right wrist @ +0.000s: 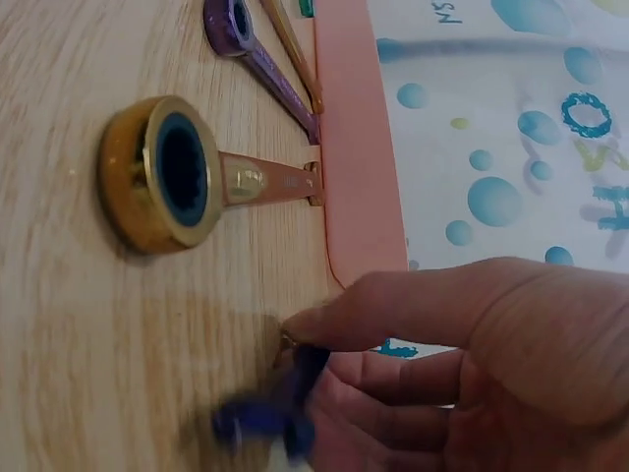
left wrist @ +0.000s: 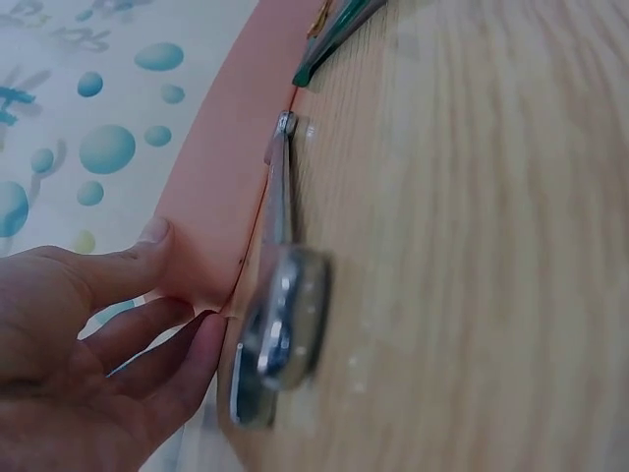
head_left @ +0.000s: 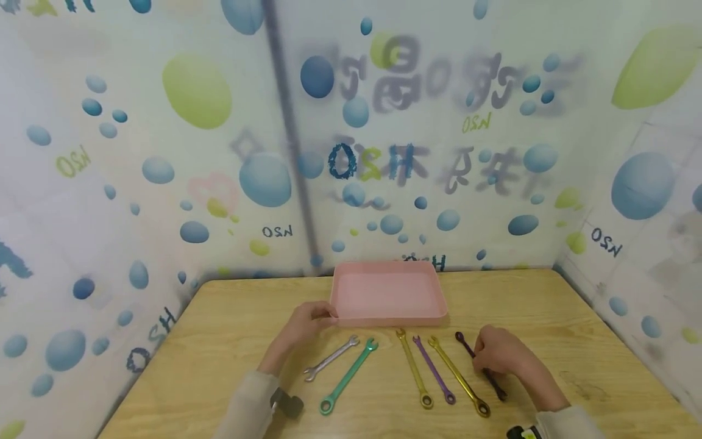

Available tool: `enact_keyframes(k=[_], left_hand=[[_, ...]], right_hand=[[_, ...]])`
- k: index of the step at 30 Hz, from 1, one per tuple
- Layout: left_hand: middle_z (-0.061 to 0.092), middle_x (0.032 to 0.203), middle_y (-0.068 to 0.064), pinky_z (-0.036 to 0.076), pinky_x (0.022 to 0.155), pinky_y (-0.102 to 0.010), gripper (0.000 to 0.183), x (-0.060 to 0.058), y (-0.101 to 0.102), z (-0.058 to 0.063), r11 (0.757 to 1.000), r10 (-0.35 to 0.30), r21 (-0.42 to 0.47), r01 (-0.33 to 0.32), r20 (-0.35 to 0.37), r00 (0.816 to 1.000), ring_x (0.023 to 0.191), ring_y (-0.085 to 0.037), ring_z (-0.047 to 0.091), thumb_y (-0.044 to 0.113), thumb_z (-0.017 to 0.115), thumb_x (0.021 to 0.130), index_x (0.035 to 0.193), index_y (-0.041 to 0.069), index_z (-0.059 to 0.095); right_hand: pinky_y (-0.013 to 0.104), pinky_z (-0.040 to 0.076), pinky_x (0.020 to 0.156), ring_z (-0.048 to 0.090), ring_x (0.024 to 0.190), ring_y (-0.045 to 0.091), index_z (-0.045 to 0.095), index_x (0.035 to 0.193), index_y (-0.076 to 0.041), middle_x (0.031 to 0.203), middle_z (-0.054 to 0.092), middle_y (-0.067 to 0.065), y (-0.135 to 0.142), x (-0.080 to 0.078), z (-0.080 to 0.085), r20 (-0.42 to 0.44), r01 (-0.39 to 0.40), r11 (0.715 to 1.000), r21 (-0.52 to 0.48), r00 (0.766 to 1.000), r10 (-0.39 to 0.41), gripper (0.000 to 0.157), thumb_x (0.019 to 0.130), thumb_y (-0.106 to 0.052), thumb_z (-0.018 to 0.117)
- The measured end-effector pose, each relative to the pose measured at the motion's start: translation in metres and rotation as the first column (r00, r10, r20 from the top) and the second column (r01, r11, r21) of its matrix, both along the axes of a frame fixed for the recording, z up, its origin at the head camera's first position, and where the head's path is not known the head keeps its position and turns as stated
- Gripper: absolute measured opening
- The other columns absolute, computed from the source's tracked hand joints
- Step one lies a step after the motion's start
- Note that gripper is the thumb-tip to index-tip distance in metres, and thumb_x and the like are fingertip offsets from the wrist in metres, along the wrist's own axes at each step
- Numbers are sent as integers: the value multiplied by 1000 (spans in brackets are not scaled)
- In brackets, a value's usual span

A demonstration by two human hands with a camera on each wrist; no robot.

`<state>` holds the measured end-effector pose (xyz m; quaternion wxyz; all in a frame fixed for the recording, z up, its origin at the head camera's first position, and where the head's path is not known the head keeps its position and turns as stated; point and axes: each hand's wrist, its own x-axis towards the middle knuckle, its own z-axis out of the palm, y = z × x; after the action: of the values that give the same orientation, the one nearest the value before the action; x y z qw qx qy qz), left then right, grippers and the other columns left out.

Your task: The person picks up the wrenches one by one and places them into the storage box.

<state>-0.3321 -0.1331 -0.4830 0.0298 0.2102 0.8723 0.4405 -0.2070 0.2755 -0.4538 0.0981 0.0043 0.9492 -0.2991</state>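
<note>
At the left front corner of the pink tray (head_left: 389, 321), my left hand (head_left: 307, 323) grips with the thumb on the wall and the fingers curled at the corner. My right hand (head_left: 500, 350) pinches a dark combination wrench (head_left: 496, 387) between thumb and fingers; it looks dark blue-purple in the right wrist view, where its near end is blurred. Left of that hand lie a shiny gold wrench (head_left: 460, 378), a slim purple wrench (head_left: 435, 371) and a duller gold wrench (head_left: 414, 369). Nearer my left hand lie a green wrench (head_left: 348, 378) and a silver wrench (head_left: 331, 358).
The wooden table (head_left: 548, 317) backs onto a printed curtain (head_left: 466, 207) with blue and green dots, which also closes off both sides. The tray stands at the table's far edge, behind the row of wrenches.
</note>
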Motion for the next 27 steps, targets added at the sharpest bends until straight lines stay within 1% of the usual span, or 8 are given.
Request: enact_keyframes(k=[3, 5, 10, 12, 15, 19, 23, 27], left_hand=[[77, 110, -5, 52, 93, -31, 7, 1, -1, -1, 1000, -11, 4, 11, 12, 1000, 105, -19, 67, 8, 69, 97, 98, 12, 75], [77, 112, -5, 52, 93, -31, 8, 1, -2, -1, 1000, -15, 3, 15, 12, 1000, 108, -21, 68, 8, 69, 98, 99, 12, 76], [76, 118, -9, 53, 96, -33, 12, 3, -2, 1, 999, -24, 25, 23, 25, 999, 114, -27, 69, 6, 69, 97, 105, 10, 77], [76, 119, -10, 54, 98, -36, 13, 3, -3, 1, 999, -25, 29, 24, 34, 999, 115, -28, 69, 7, 69, 97, 106, 10, 77], [76, 119, -9, 53, 101, -41, 12, 1, -3, 2, 1000, -18, 20, 18, 40, 999, 116, -27, 68, 9, 69, 98, 107, 11, 77], [76, 119, -6, 53, 101, -42, 11, 1, -3, 3, 1000, 3, 10, -4, 63, 998, 116, -25, 67, 11, 69, 98, 106, 13, 78], [76, 118, -5, 54, 99, -39, 11, 2, -2, 2, 1000, 15, 16, -17, 75, 997, 114, -23, 67, 10, 69, 98, 104, 14, 78], [76, 117, -5, 55, 96, -35, 11, 2, -3, 2, 1000, 13, 23, -15, 76, 997, 114, -22, 68, 9, 69, 98, 103, 13, 77]], right_hand=[[25, 46, 45, 52, 46, 11, 60, 59, -7, 52, 49, -3, 5, -1, -4, 6, -31, 994, -103, 999, 31, 25, 77, 1, 76], [29, 53, 48, 57, 50, 13, 64, 65, -3, 58, 55, 0, 10, -3, -7, 26, -41, 982, -183, 999, 46, 19, 81, 1, 75], [29, 56, 53, 59, 56, 12, 70, 82, 4, 67, 61, 2, 20, -8, -12, 60, -21, 948, -317, 997, 42, 10, 90, -4, 71], [28, 56, 55, 59, 59, 12, 72, 92, 7, 70, 61, 2, 24, -10, -10, 58, -22, 933, -359, 997, 46, 13, 93, -6, 69], [30, 58, 59, 61, 66, 14, 70, 106, 11, 77, 64, 3, 29, -12, -6, 62, -15, 908, -418, 997, 45, 23, 96, -9, 66], [34, 61, 67, 66, 76, 18, 65, 121, 13, 90, 70, 7, 29, -13, -1, 72, 35, 889, -456, 997, -2, 36, 100, -15, 65], [35, 62, 72, 69, 82, 18, 61, 128, 14, 101, 72, 12, 25, -15, 3, 74, 70, 872, -484, 996, -39, 43, 100, -19, 66], [36, 62, 75, 68, 85, 19, 59, 129, 15, 104, 71, 14, 19, -16, 6, 64, 92, 860, -501, 996, -70, 45, 100, -19, 67]])
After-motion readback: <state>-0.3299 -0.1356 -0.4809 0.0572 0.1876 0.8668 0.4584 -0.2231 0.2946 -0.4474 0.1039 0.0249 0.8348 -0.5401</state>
